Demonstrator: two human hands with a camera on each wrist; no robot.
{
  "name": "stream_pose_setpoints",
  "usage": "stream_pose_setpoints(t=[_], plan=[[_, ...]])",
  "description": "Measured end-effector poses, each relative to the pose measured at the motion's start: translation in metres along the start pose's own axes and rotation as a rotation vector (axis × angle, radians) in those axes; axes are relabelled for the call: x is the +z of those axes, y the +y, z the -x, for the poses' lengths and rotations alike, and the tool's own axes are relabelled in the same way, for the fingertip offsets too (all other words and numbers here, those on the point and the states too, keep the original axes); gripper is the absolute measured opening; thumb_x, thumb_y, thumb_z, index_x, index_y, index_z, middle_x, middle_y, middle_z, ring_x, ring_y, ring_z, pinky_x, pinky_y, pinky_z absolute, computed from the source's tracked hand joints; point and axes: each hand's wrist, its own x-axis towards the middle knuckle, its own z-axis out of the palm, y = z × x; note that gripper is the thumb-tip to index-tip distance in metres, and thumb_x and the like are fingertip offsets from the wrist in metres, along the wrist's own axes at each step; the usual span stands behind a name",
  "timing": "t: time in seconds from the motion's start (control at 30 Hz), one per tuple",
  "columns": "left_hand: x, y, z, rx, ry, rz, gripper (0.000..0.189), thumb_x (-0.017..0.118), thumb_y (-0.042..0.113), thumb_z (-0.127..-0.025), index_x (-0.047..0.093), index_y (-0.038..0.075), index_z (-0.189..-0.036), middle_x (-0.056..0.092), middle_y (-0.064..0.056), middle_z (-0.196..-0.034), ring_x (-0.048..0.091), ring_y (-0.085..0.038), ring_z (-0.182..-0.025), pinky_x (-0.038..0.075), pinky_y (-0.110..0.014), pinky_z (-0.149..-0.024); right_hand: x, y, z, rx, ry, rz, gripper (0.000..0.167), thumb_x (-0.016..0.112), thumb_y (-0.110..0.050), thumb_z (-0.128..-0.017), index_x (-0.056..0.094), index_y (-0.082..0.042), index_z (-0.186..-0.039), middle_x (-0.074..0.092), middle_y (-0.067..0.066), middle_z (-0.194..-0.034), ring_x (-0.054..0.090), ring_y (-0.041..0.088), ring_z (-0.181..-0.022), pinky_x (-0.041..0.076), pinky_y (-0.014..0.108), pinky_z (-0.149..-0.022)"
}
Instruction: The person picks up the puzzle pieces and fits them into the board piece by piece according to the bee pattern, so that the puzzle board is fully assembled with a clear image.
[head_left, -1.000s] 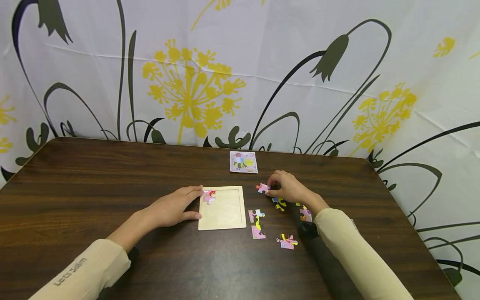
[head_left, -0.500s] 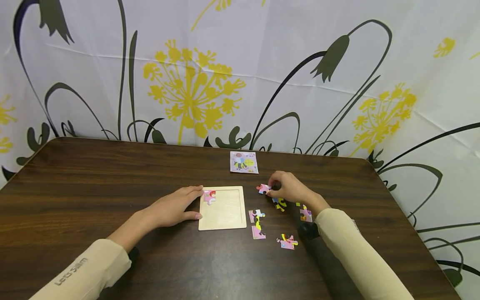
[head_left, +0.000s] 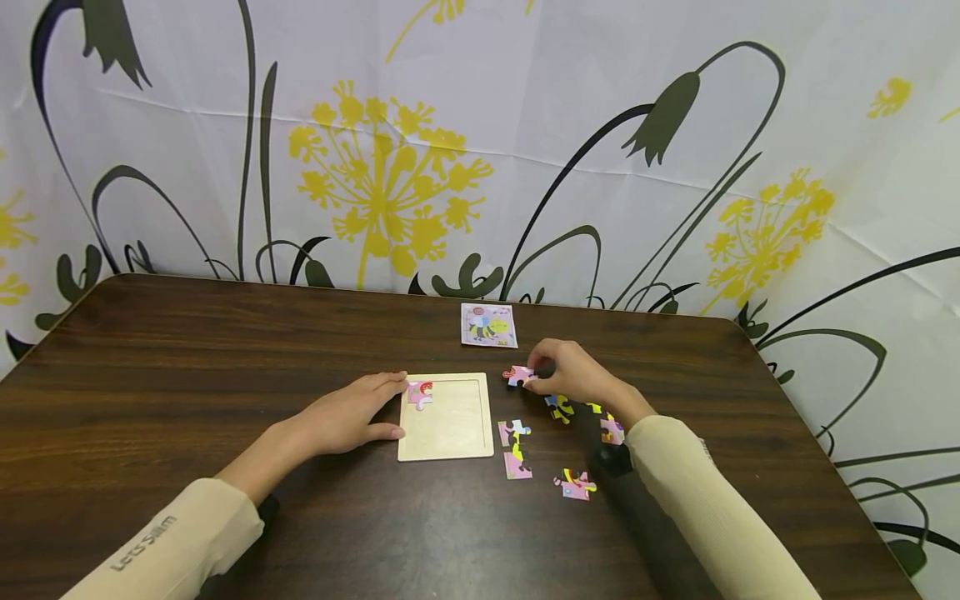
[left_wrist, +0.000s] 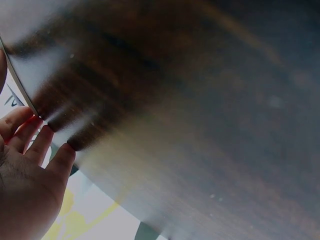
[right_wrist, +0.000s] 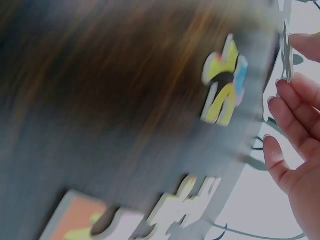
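Observation:
A pale wooden puzzle tray [head_left: 450,429] lies flat on the table, with one pink and red puzzle piece [head_left: 420,394] in its upper left corner. My left hand [head_left: 348,412] touches the tray's left edge with thumb and fingertips apart. In the left wrist view, the fingers [left_wrist: 62,160] look fairly straight. To the right of the tray, my right hand [head_left: 573,372] pinches a pink puzzle piece with a red print [head_left: 517,376] between thumb and fingers. The right wrist view shows this held piece [right_wrist: 288,55] edge-on, raised off the table.
Several loose puzzle pieces lie right of the tray, among them a blue and yellow piece [head_left: 558,407] under the right hand and a rainbow piece [head_left: 576,485] nearer the front. A bee picture card [head_left: 488,325] lies behind the tray. A flowered cloth [head_left: 450,150] hangs at the back.
My right hand has shifted slightly left toward the tray, carrying the pink and red puzzle piece. The left hand and the tray have stayed in place.

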Motion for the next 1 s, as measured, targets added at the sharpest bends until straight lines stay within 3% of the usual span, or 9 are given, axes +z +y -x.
stream_pose_setpoints(t=[0.27, 1.0], plan=[[0.000, -0.001, 0.000, 0.011, 0.003, 0.003, 0.066, 0.062, 0.035, -0.086, 0.039, -0.003, -0.135, 0.034, -0.020, -0.141, 0.031, -0.037, -0.128, 0.031, -0.052, -0.098, 0.007, -0.016, -0.012, -0.066, 0.000, -0.017, 0.017, 0.072, -0.014, -0.076, 0.062, -0.005, -0.087, 0.059, 0.001, -0.087, 0.055, 0.014, -0.083, 0.046, 0.030, -0.078], [0.000, -0.001, 0.000, 0.010, -0.011, -0.009, 0.065, 0.063, 0.032, -0.086, 0.040, -0.005, -0.134, 0.034, -0.021, -0.140, 0.031, -0.038, -0.128, 0.031, -0.052, -0.098, 0.035, -0.054, -0.039, -0.163, -0.098, -0.024, 0.018, 0.071, -0.011, -0.077, 0.064, -0.002, -0.090, 0.059, 0.002, -0.086, 0.053, 0.017, -0.082, 0.046, 0.026, -0.076]])
